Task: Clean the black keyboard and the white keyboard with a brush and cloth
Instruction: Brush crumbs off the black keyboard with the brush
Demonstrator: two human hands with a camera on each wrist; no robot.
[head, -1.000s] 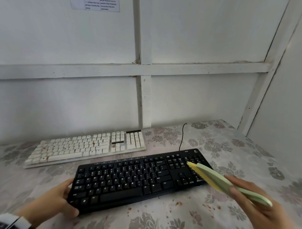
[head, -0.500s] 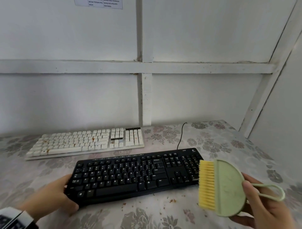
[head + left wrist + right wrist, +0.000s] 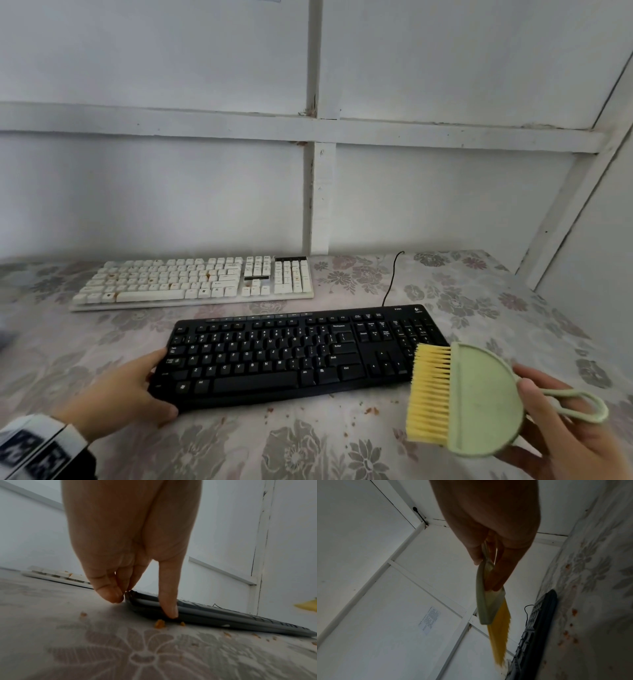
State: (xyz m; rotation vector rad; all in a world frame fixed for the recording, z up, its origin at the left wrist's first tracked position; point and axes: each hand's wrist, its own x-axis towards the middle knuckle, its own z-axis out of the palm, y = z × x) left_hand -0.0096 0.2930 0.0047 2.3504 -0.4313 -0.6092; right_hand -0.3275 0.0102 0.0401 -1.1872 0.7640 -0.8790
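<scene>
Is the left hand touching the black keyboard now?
Touching. In the left wrist view the left hand has a fingertip pressed on the near edge of the black keyboard, with no gap between them.

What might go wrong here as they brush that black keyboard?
Crumbs already lie on the tablecloth; brushing the black keyboard may scatter more toward the stained white keyboard. The left hand holds only one end, so the board might slide. The right hand grips the brush lightly; it could slip.
</scene>
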